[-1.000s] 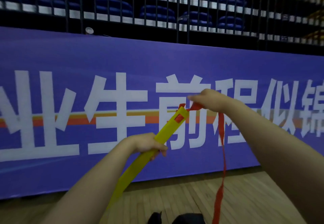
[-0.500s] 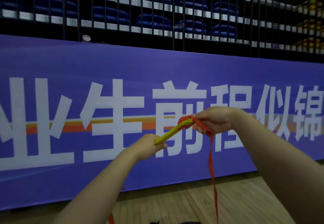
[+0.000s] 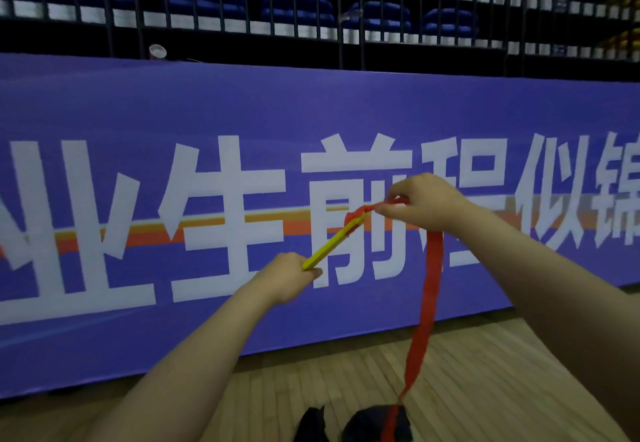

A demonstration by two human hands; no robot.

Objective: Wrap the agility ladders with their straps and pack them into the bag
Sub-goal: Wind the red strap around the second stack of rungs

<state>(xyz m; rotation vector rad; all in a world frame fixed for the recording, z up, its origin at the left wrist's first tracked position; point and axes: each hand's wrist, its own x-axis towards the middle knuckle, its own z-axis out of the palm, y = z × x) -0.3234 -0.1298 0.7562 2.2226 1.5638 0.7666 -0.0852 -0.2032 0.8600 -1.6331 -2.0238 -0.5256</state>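
Stacked yellow plastic ladder rungs [image 3: 334,242] mid-air, tip toward 1 o'clock; likely stiff, light, best gripped at the near end | left hand [image 3: 287,279] fingers curled round that end | right hand [image 3: 422,201] fingers pinch limp red webbing strap [image 3: 431,289] at the tip, tail hanging toward dark fabric bag [image 3: 374,422] at 6 o'clock

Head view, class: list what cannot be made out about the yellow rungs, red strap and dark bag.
Flat yellow plastic ladder rungs: lower end hidden inside the left hand; count unclear.
Red fabric strap: top hidden by fingers of the right hand; bottom leaves the frame.
Dark fabric bag: cut by bottom edge.
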